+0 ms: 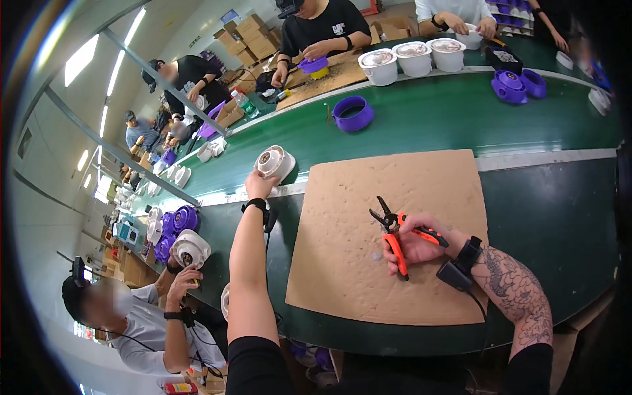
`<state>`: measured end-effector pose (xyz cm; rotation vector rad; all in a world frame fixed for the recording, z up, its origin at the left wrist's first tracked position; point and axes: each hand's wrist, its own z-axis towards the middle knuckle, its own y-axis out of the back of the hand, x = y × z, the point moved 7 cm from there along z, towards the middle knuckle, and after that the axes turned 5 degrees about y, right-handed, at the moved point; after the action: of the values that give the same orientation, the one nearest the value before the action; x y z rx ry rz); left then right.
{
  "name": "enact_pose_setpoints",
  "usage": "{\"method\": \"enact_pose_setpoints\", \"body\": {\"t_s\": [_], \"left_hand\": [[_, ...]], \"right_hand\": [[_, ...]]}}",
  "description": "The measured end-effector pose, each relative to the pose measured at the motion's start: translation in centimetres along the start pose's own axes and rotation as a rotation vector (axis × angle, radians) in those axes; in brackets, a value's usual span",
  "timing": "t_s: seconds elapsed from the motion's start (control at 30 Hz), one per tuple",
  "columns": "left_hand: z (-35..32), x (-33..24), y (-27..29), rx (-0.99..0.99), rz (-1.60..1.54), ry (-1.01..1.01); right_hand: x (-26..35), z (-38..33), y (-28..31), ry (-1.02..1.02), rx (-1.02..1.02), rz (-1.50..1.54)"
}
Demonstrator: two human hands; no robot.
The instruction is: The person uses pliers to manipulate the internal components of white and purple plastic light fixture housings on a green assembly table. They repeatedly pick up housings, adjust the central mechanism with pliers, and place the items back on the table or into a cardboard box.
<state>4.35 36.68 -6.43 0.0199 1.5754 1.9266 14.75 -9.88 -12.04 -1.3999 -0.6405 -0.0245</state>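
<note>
My left hand (pixel 261 184) reaches forward to the edge of the green conveyor belt. Its fingers grip the near side of a white plastic housing (pixel 276 162) with a round, coppery centre. Over the cardboard sheet (pixel 329 263), my right hand (pixel 416 247) lies palm up around a pair of wire strippers (pixel 395 254). Their orange and black handles are spread, and the dark jaws point away from me, apart. Part of the handles is hidden by my fingers.
A purple ring-shaped part (pixel 353 114) rests on the belt, with more purple parts (pixel 510 87) at far right. White lidded tubs (pixel 413 59) line the far side, where several people work. To my left, a co-worker (pixel 135 316) handles another white housing (pixel 191 249) beside stacked purple parts (pixel 184 218).
</note>
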Motion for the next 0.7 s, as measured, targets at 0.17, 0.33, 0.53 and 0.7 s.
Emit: {"method": "enact_pose_setpoints", "body": {"t_s": [0.17, 0.33, 0.53, 0.7], "left_hand": [[-0.3, -2.4, 1.5, -0.168, -0.138, -0.004], [-3.3, -8.5, 0.8, -0.018, -0.801, -0.092], [-15.6, -19.1, -4.2, 0.622, -1.903, 0.271], [-19.3, -19.0, -7.7, 0.615, -1.449, 0.285]], "right_hand": [[-0.2, -0.2, -0.2, 0.011, 0.049, 0.063], [0.1, 0.2, -2.0, 0.058, -0.026, -0.021], [-3.3, -3.2, -3.6, -0.069, 0.009, -0.068], [-3.2, -7.0, -6.7, 0.132, -0.165, -0.413]]}}
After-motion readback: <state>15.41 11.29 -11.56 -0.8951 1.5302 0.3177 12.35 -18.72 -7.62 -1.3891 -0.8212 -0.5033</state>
